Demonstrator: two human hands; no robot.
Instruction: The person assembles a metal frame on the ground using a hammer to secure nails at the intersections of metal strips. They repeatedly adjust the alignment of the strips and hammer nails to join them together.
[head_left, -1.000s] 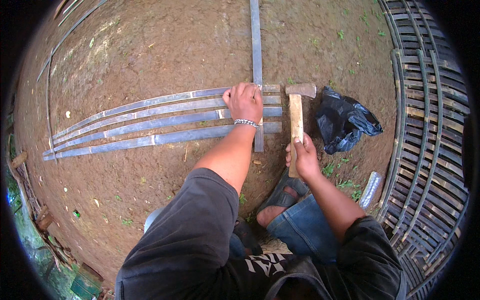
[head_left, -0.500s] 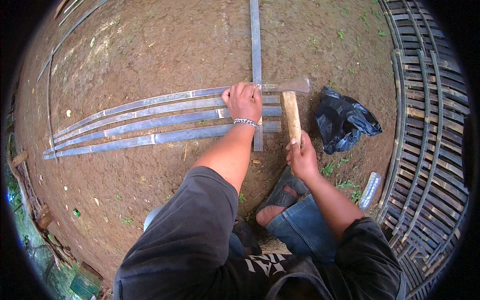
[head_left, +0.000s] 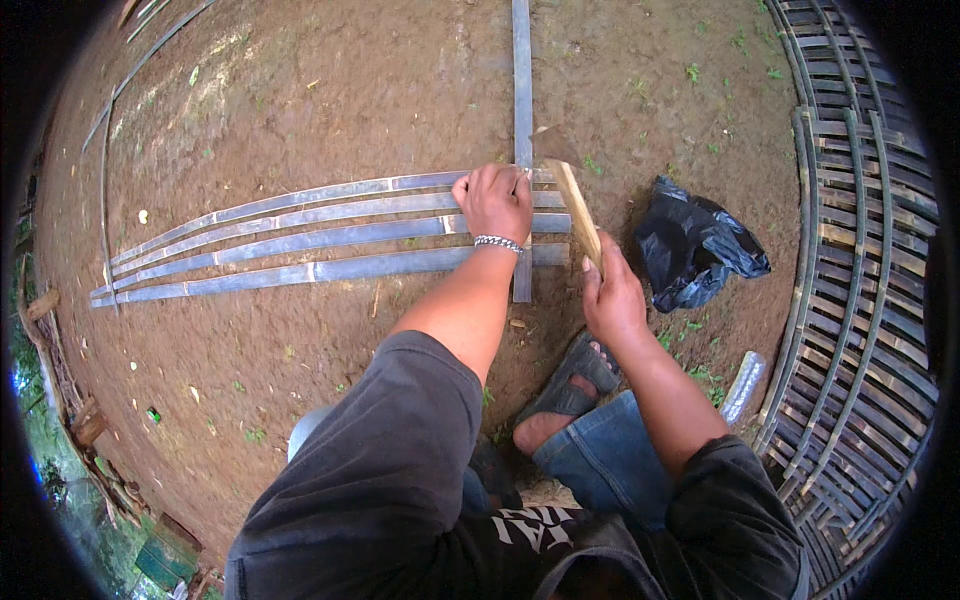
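Note:
Several split bamboo strips [head_left: 330, 268] lie side by side on the ground, fanning out to the left. Near their right ends they meet a long upright bamboo strip [head_left: 523, 80]. My left hand [head_left: 495, 203], with a chain bracelet at the wrist, is closed over this crossing at the top strip. Its thumb and fingers pinch together there; whatever is between them is too small to make out. My right hand [head_left: 613, 290] grips the wooden handle of a hatchet [head_left: 577, 212]. The hatchet's metal head is just right of the upright strip, close to my left fingertips.
To the right of the hatchet lies a crumpled black plastic bag [head_left: 697, 245]. A clear plastic bottle [head_left: 743, 387] is below it, beside a large slatted bamboo panel [head_left: 835, 290]. My sandalled foot [head_left: 570, 385] rests near the strips. A thin bamboo pole [head_left: 106, 190] crosses their far left ends.
The hatchet head has swung up and left, and its handle now leans left. My left hand stays at the crossing. The whole view has shifted slightly.

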